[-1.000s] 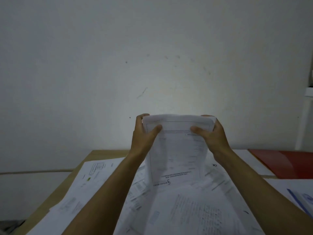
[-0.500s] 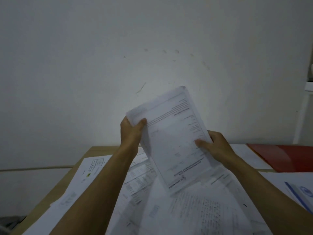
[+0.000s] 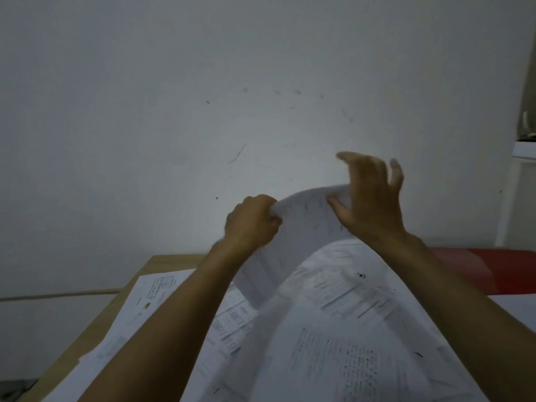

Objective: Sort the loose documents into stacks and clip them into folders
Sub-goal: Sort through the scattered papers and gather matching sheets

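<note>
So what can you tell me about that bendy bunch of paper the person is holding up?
The white sheaf of printed paper sheets is raised above the desk and bowed into an arch. Faint dark print shows on it, too blurred to read. The left hand grips its left end with curled fingers. The right hand touches its upper right part with the thumb, its other fingers spread and lifted. Its lower edge hangs toward the scattered white papers below.

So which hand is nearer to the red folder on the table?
Right. The right hand is above the papers beside the flat red folder; the left hand is farther left.
</note>
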